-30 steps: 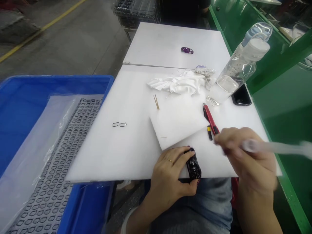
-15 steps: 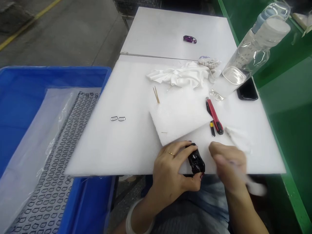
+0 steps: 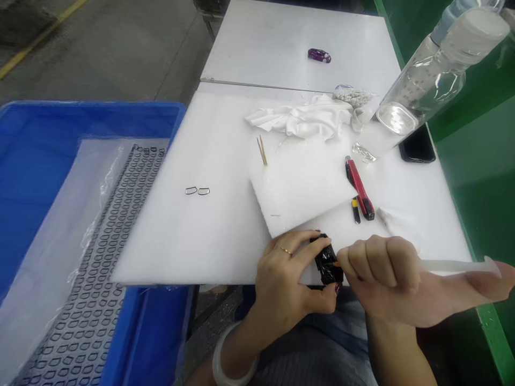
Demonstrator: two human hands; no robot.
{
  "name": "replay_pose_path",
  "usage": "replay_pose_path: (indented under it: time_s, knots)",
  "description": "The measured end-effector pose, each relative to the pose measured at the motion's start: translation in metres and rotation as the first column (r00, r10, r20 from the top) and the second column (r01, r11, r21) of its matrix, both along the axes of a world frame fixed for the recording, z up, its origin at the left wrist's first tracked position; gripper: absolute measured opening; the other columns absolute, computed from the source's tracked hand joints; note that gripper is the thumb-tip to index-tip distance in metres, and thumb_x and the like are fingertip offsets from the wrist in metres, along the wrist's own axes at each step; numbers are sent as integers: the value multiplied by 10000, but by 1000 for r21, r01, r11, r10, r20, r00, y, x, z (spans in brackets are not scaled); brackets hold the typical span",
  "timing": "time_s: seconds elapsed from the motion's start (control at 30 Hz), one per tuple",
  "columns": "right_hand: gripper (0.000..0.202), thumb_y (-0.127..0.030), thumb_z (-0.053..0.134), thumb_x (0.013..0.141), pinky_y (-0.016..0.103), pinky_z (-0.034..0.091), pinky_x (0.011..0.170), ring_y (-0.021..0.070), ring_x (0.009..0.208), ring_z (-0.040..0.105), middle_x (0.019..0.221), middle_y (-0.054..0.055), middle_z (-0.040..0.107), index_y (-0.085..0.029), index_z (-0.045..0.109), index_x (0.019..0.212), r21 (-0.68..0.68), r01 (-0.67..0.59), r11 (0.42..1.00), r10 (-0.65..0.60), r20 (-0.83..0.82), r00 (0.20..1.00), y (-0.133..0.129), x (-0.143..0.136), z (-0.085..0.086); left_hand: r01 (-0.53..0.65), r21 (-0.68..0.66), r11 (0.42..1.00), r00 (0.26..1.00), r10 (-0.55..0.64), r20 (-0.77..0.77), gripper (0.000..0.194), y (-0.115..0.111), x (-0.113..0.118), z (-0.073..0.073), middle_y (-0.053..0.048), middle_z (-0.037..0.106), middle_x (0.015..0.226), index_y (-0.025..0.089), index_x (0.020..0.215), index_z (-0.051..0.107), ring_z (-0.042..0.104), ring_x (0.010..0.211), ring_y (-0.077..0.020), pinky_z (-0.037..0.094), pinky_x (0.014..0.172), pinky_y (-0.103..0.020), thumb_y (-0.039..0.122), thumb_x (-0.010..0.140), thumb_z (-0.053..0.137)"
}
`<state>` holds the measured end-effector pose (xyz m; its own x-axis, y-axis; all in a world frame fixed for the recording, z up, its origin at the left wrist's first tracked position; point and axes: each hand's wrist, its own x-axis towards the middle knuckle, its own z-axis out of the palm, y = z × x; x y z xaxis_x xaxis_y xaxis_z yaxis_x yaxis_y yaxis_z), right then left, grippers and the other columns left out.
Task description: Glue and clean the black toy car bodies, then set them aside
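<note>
The white desk (image 3: 217, 236) carried two small rings (image 3: 204, 188) on its left and a sheet of foam (image 3: 301, 185) near its middle, with a red knife (image 3: 360, 188) beside the foam's right corner. Farther back lay a crumpled white cloth (image 3: 306, 119); two bottles (image 3: 426, 91) stood on the right near a phone (image 3: 417, 145).

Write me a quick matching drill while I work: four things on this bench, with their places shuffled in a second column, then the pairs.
Things:
1. Glossy black piece
2. Red cutter
3. Purple item
4. Two small dark-rimmed pieces

Places:
A. On the far white board, beyond the seam
B. Held by the left hand
C. Side by side, left of the foam slab
D. Beside the small yellow-and-black piece

Pairs: 1-B, 2-D, 3-A, 4-C
</note>
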<state>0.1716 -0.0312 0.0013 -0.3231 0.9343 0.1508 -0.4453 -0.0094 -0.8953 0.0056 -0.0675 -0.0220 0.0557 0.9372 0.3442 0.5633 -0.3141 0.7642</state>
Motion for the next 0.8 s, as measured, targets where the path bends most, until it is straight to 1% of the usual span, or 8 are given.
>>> replay_pose_path:
  time_s: [0.13, 0.23, 0.37, 0.5, 0.57, 0.67, 0.73, 0.8]
  knots:
    - [513, -565, 563, 859, 343, 232, 465, 144, 418, 182, 423, -39, 137, -243, 367, 512, 16, -28, 999, 27, 70, 997, 0, 0, -1, 7, 3, 1000, 1000, -7, -3, 440, 1, 0, 0, -62, 699, 1157, 192, 1139, 711, 679, 1030, -263, 553, 889, -431, 367, 740, 656]
    - [510, -569, 563, 865, 341, 248, 473, 146, 423, 186, 423, -38, 131, -244, 390, 512, 40, -25, 999, 22, 79, 997, 0, -1, -2, 6, 4, 1000, 1000, -6, -1, 437, 1, 0, -1, -60, 697, 1156, 191, 1141, 711, 678, 1033, -261, 553, 889, -429, 372, 747, 653]
    - [513, -584, 539, 882, 336, 260, 493, 145, 439, 198, 431, -37, 149, -242, 408, 522, 79, -77, 994, 66, 137, 988, -1, 0, -4, 8, 0, 1000, 1000, -8, -8, 436, 0, -1, 0, -57, 697, 1157, 188, 1140, 713, 677, 1036, -258, 551, 895, -427, 368, 747, 653]
    - [517, -581, 522, 891, 333, 250, 488, 143, 430, 190, 430, -39, 146, -238, 384, 529, 64, -38, 997, 32, 89, 996, -1, -1, -2, 9, -1, 1000, 1000, -9, -10, 435, 0, -1, 0, -51, 697, 1157, 186, 1138, 713, 678, 1032, -252, 551, 896, -426, 353, 740, 652]
    - [558, -639, 467, 901, 333, 245, 482, 145, 426, 187, 432, -37, 145, -235, 353, 533, 53, -15, 998, 12, 50, 999, -2, -3, 1, 6, 0, 1000, 1000, -6, -11, 441, 0, -1, -1, -50, 698, 1157, 190, 1138, 712, 679, 1028, -255, 553, 893, -430, 349, 730, 660]
    - [637, -747, 298, 923, 330, 259, 475, 137, 423, 186, 446, -40, 139, -227, 312, 555, 29, 3, 1000, -2, -41, 999, -1, -7, 9, 4, 6, 1000, 1000, -4, -9, 445, 0, 0, -1, -53, 700, 1151, 194, 1137, 710, 681, 1019, -263, 557, 885, -436, 350, 721, 675]
    - [665, -771, 196, 934, 329, 288, 480, 133, 427, 206, 455, -41, 158, -224, 307, 571, 21, -6, 1000, 8, -78, 997, -1, -7, 14, 8, 4, 1000, 1000, -8, -8, 443, 0, 0, -1, -57, 702, 1151, 194, 1136, 708, 681, 1019, -267, 560, 880, -439, 347, 721, 681]
    - [667, -770, 184, 942, 333, 315, 495, 135, 439, 244, 463, -38, 204, -224, 318, 582, 32, -37, 999, 39, -65, 997, -1, -7, 18, 9, 3, 1000, 1000, -9, -6, 445, 1, 0, 0, -59, 701, 1153, 194, 1136, 707, 681, 1022, -268, 559, 883, -441, 341, 717, 684]
